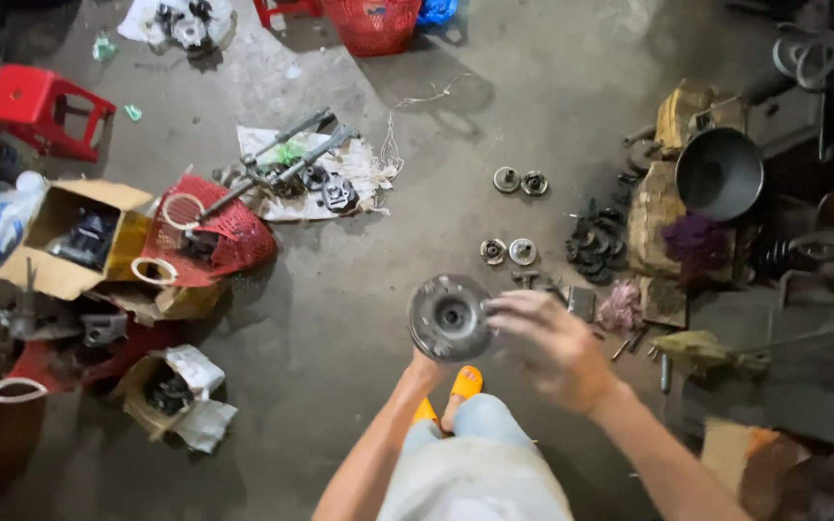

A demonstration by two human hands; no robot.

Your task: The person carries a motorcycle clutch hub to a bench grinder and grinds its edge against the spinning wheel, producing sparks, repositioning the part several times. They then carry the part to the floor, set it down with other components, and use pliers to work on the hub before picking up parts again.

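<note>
Left hand (424, 371) props up a round metal disc (449, 316); right hand's (554, 349) grip pinches its rim, above the concrete floor (340, 328).

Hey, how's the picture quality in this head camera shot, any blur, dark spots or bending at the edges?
Head view: the right hand is smeared by motion blur, while the round metal disc held by the left hand stays fairly sharp; the concrete floor is evenly lit mid-frame, the corners fall dark, and the wide lens bends the edges.
</note>
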